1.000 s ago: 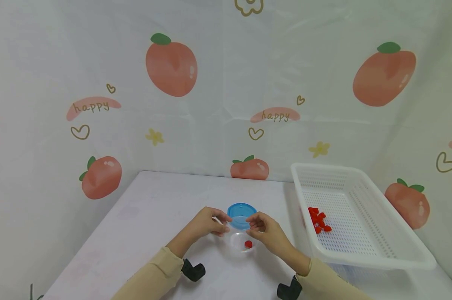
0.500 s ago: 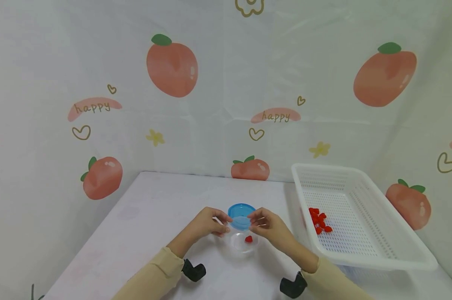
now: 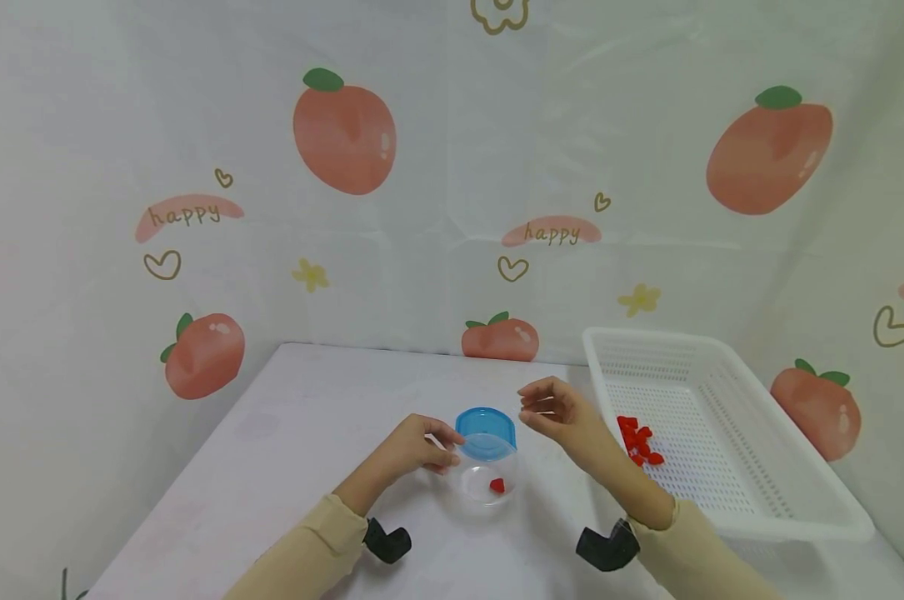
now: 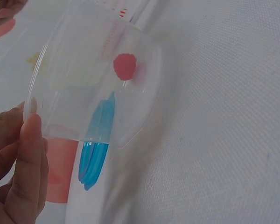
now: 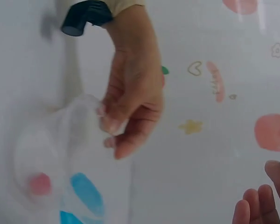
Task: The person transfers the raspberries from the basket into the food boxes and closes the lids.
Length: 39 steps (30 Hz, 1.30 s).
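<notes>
The left hand (image 3: 414,442) pinches the rim of a clear tub (image 3: 472,487) mid-counter (image 3: 332,392); a red bit (image 3: 497,485) lies inside. A light, steady pinch should serve best, as those walls would likely flex. A round blue piece (image 3: 485,421) sits behind. The right hand (image 3: 564,412) hangs raised, fingers parted, holding nothing, near the white basket (image 3: 729,521) of red bits (image 3: 635,439).

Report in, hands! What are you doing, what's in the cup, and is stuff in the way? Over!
Left hand pinching cup rim. Right hand off cup, holding nothing. One red bit inside. Blue thing behind cup, seemingly not blocking.
</notes>
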Motion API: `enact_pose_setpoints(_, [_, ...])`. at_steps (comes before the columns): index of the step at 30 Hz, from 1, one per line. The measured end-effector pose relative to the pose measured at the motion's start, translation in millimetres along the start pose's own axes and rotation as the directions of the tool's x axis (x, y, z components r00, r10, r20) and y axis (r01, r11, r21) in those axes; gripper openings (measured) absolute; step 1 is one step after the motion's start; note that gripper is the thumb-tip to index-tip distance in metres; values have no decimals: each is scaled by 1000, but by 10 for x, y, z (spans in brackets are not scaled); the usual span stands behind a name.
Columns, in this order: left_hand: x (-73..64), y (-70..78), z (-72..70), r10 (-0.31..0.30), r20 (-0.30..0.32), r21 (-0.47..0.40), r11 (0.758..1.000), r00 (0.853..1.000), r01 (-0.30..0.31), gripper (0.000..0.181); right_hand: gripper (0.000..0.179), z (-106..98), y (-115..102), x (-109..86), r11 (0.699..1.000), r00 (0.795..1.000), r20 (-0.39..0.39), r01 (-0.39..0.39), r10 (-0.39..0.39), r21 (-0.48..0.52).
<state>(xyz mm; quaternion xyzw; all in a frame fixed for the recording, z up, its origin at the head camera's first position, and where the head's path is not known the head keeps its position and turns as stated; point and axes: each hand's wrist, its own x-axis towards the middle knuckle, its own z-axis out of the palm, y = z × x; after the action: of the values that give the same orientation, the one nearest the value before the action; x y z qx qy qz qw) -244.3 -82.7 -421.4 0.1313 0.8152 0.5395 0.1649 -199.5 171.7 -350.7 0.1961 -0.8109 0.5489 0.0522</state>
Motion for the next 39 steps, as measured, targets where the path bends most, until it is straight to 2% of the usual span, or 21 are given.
enact_pose_setpoints(6, [-1,1,-9,8,3,7,1000,1000,-8,27,28,-216,-156,62,1000,999,-50,5,-6,-20])
enact_pose_setpoints(12, [0,2,-9,-3,-2,16,1000,1000,3,26,30,-413,-140,129,1000,993,-113,20,-22,-19])
enact_pose_setpoints(19, [-7,10,-6,-19,-6,20,1000,1000,19,26,23,-655,32,194,998,981,-191,43,-32,53])
enact_pose_setpoints(23, [-9,18,-3,1,-1,10,1000,1000,-1,27,17,-833,143,241,991,968,-246,82,-54,105])
enact_pose_setpoints(27, [-15,17,-3,27,7,-7,1000,1000,-27,29,20,-1001,288,275,982,957,-283,107,-60,157])
enact_pose_setpoints(34, [-11,8,-9,28,12,2,1000,1000,-28,29,23,-1233,543,271,965,959,-280,103,-33,240])
enact_pose_setpoints(39, [-1,-5,-18,26,12,6,1000,1000,-26,29,22,-1361,662,259,973,962,-273,70,-8,220])
